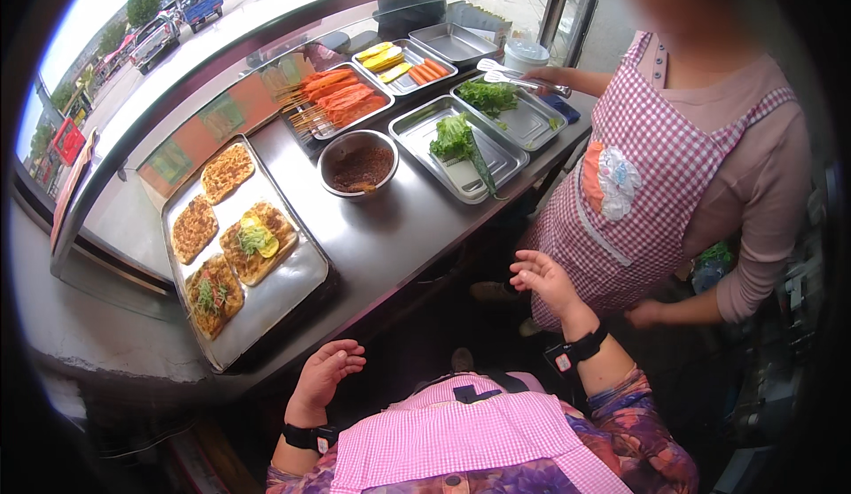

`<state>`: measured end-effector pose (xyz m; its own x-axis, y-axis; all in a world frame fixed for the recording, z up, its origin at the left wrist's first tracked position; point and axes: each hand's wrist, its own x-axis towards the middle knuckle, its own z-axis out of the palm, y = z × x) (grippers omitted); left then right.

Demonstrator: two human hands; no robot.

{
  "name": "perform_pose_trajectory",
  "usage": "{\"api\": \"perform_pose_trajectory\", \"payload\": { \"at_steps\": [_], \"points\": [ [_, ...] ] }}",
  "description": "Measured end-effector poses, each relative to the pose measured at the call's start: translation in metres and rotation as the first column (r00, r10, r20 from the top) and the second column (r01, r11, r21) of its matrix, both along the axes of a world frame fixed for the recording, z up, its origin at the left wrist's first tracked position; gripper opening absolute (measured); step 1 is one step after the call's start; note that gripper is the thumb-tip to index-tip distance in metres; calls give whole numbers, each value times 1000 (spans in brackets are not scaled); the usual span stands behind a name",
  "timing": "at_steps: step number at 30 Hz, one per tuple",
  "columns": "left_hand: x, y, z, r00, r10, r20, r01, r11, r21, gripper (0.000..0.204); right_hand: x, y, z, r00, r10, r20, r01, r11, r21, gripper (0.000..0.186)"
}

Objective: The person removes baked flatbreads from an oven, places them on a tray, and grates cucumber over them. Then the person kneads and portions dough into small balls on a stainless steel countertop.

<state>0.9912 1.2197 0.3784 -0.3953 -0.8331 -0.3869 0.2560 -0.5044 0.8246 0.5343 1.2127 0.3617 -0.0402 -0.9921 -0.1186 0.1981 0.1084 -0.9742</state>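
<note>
My left hand [328, 372] hovers empty before the counter's front edge, its fingers loosely stretched. My right hand [548, 283] is raised in front of the co-worker's apron, empty, fingers apart. Nearest my left hand is a large metal tray [282, 288] with several flatbreads. One flatbread [259, 244] is topped with lettuce and yellow slices; another [213, 299] carries shredded greens and reddish bits. Two plain browned ones lie behind them. Right of this tray stands a metal bowl [358, 163] of dark red sauce. A tray [507, 159] with a lettuce bunch sits farther right.
A co-worker [656, 166] in a checked apron stands at right, holding metal tongs [519, 79] over a second lettuce tray [534, 129]. Behind are trays of orange-red skewers [341, 95] and of yellow slices with sausages [429, 70]. A glass guard [133, 131] edges the counter.
</note>
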Motion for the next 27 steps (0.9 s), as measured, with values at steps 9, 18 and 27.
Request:
{"api": "perform_pose_trajectory", "payload": {
  "at_steps": [9,18,27],
  "points": [
    [-57,13,-13,915,-398,-72,402,914,59,27,-2,255,-22,958,-218,-185,275,880,386,37],
    [-218,113,-10,698,-703,-140,715,697,66,23,-15,533,-13,674,-712,-199,733,610,301,34],
    [-443,326,-35,369,-847,-381,929,335,156,40,0,827,5,-101,-985,142,964,-62,258,25]
  ]
}}
